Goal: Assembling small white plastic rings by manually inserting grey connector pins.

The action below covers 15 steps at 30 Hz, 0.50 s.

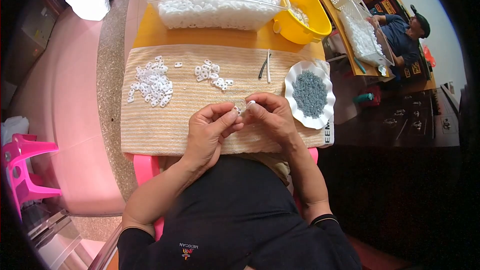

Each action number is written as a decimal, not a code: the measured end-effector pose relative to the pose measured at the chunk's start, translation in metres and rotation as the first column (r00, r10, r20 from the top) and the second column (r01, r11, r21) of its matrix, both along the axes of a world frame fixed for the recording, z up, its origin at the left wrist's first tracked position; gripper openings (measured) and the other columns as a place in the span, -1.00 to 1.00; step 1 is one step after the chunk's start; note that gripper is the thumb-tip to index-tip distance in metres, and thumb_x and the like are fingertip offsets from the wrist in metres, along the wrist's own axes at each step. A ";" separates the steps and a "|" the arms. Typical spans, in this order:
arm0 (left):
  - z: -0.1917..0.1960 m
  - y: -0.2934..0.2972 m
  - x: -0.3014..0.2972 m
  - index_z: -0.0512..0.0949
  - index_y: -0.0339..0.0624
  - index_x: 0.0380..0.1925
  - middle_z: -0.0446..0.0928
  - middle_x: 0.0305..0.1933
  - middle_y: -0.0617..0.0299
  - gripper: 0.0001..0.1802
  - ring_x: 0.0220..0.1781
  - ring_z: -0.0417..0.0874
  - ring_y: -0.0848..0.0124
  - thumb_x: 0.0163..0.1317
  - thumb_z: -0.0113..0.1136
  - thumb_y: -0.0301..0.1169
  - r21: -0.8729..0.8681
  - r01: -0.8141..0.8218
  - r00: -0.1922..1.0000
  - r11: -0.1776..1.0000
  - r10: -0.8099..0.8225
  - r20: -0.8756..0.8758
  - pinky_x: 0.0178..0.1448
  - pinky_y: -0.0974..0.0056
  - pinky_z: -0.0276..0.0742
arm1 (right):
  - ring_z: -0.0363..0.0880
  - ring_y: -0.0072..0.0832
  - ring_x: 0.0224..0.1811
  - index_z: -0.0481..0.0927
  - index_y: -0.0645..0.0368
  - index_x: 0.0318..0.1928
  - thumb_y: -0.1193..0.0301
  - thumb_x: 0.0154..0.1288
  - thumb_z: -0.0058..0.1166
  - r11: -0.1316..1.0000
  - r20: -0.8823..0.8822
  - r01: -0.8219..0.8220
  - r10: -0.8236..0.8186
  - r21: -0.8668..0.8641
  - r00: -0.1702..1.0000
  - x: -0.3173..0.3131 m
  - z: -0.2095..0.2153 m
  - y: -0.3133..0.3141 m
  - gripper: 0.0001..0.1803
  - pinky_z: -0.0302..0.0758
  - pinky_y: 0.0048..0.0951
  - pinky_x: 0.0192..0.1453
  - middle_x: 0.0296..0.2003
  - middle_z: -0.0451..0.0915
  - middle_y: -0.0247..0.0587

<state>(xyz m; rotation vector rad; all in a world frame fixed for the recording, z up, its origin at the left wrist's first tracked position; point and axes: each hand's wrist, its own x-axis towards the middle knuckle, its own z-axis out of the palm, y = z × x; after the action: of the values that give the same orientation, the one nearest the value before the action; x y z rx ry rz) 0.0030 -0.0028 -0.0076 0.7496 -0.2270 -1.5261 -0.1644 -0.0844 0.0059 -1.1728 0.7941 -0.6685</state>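
My left hand point(209, 129) pinches a small white plastic piece with holes point(237, 110) over the towel. Just beside it, my right hand point(274, 116) is closed, thumb against forefinger, on another small white piece point(250, 103). The fingertips nearly meet, and whether the two pieces touch I cannot tell. A striped beige towel point(165, 137) lies under both hands. On its left is a heap of white plastic pieces point(152, 85), with a smaller group point(207, 70) nearer the middle. A white scalloped dish point(328, 107) at the right holds many small grey parts point(310, 94).
A clear bin point(220, 1) full of white pieces stands at the far side, with a yellow basin point(315, 10) beside it. Two thin sticks, a white one point(268, 67) and a dark one point(262, 67), lie on the towel. Another person point(400, 35) sits at a table far right. A pink stool point(30, 170) is at left.
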 end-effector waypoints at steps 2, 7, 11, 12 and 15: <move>0.001 0.000 0.000 0.54 -0.29 -0.17 0.61 -0.25 0.13 -0.82 -0.23 0.68 0.39 0.22 0.23 -0.55 0.020 0.006 1.000 1.000 -0.007 0.025 -0.11 0.32 0.70 | 0.60 -0.57 -0.32 0.55 0.30 -0.05 0.45 0.35 0.11 1.000 0.014 0.021 -0.021 0.015 1.000 0.001 -0.002 0.000 -0.77 0.55 -0.55 -0.17 -0.30 0.63 -0.23; -0.001 -0.001 0.000 0.54 -0.30 -0.17 0.61 -0.25 0.12 -0.82 -0.24 0.68 0.40 0.23 0.22 -0.56 0.038 0.032 0.998 0.999 -0.034 0.050 -0.11 0.33 0.69 | 0.60 -0.59 -0.34 0.56 0.30 -0.08 0.46 0.35 0.11 0.999 0.023 0.044 -0.044 0.022 0.999 0.003 -0.003 0.001 -0.80 0.56 -0.57 -0.19 -0.36 0.62 -0.26; 0.001 -0.001 0.000 0.54 -0.32 -0.16 0.61 -0.26 0.12 -0.82 -0.25 0.67 0.39 0.23 0.21 -0.56 0.035 0.042 0.997 0.999 -0.044 0.064 -0.12 0.35 0.68 | 0.61 -0.57 -0.36 0.56 0.32 -0.07 0.49 0.34 0.11 0.999 -0.002 0.047 -0.047 -0.008 0.999 0.001 -0.003 0.000 -0.80 0.58 -0.55 -0.23 -0.36 0.63 -0.24; 0.002 -0.001 0.000 0.54 -0.32 -0.16 0.61 -0.26 0.12 -0.82 -0.25 0.67 0.39 0.23 0.21 -0.56 0.036 0.041 0.997 0.998 -0.044 0.064 -0.12 0.35 0.68 | 0.61 -0.57 -0.36 0.56 0.32 -0.07 0.49 0.34 0.11 0.999 -0.002 0.047 -0.047 -0.007 0.999 0.000 -0.003 -0.001 -0.80 0.58 -0.55 -0.23 -0.36 0.63 -0.24; 0.002 -0.001 0.000 0.54 -0.33 -0.16 0.61 -0.27 0.12 -0.82 -0.26 0.67 0.39 0.23 0.21 -0.57 0.045 0.053 0.996 0.998 -0.057 0.074 -0.13 0.35 0.68 | 0.62 -0.56 -0.36 0.56 0.32 -0.03 0.50 0.34 0.11 0.999 -0.028 0.034 -0.035 -0.021 0.999 -0.001 -0.003 -0.001 -0.77 0.60 -0.53 -0.23 -0.36 0.64 -0.22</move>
<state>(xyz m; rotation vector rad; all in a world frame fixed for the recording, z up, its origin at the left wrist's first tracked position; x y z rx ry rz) 0.0033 -0.0042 -0.0059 0.8419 -0.2739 -1.5602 -0.1655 -0.0856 0.0034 -1.1921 0.8348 -0.6908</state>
